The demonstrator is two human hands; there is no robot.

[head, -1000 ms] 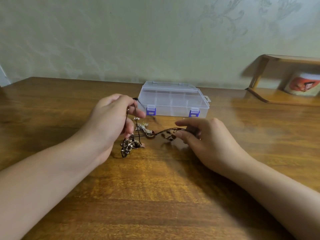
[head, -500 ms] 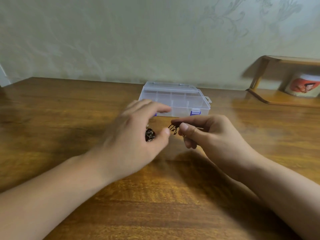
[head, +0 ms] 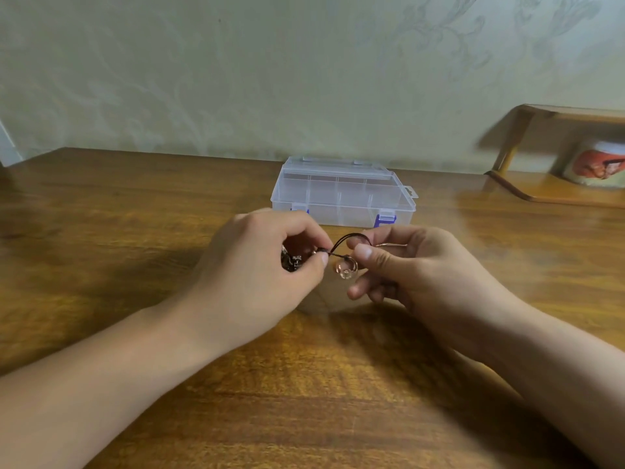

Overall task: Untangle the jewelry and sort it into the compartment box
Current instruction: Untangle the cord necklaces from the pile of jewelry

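Jewelry sits bunched inside the left hand, which has curled its fingers round the dark metallic clump and pinches a thin black cord at thumb and forefinger; a second ago that clump lay on the tabletop with the left hand lifting a strand above it, and half a second ago the same hand was spread flat over it. Now the whole tangle is up off the wood and held between both hands. The right hand pinches the other side of the cord loop between thumb and forefinger, its lower fingers loosely bent, and a small pinkish ring with a clear stone hangs from the cord in the gap between the two hands, a piece that did not show in the earlier views. That suggests one item is being worked free of the knot, so the untangling is under way but far from finished: most of the pieces look to be bundled together in the left palm, though how they are knotted is hidden. The compartment box, clear plastic with purple latches, stands just beyond the hands on the tabletop with its lid down, and its compartments look empty, so sorting has not begun and the box will need opening first.
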